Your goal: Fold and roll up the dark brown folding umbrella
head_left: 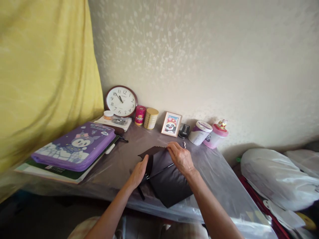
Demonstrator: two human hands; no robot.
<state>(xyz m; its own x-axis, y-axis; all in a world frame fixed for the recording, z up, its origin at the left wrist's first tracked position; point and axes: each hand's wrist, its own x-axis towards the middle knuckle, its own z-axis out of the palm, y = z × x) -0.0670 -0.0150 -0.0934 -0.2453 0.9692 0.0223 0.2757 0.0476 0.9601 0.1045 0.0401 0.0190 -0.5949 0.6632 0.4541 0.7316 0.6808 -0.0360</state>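
Observation:
A black folding umbrella (171, 187), partly folded with its cloth loose, lies at the front of the table. One thin metal rib shows across the cloth. My left hand (137, 172) is closed around the umbrella's gathered left part, thumb on top. With bent fingers, my right hand (181, 158) pinches the far edge of the cloth. A narrow dark strap hangs below my left hand. A small pale rib tip stands up just behind my right hand. My palms and some fingertips are hidden.
A purple zip case (77, 146) lies on books at the left, beside a white marker (110, 148). Along the wall stand a clock (121, 101), two tins, a framed panda picture (171, 124), a black stapler-like item (184, 131) and two tubs. White bags (276, 176) lie right of the table.

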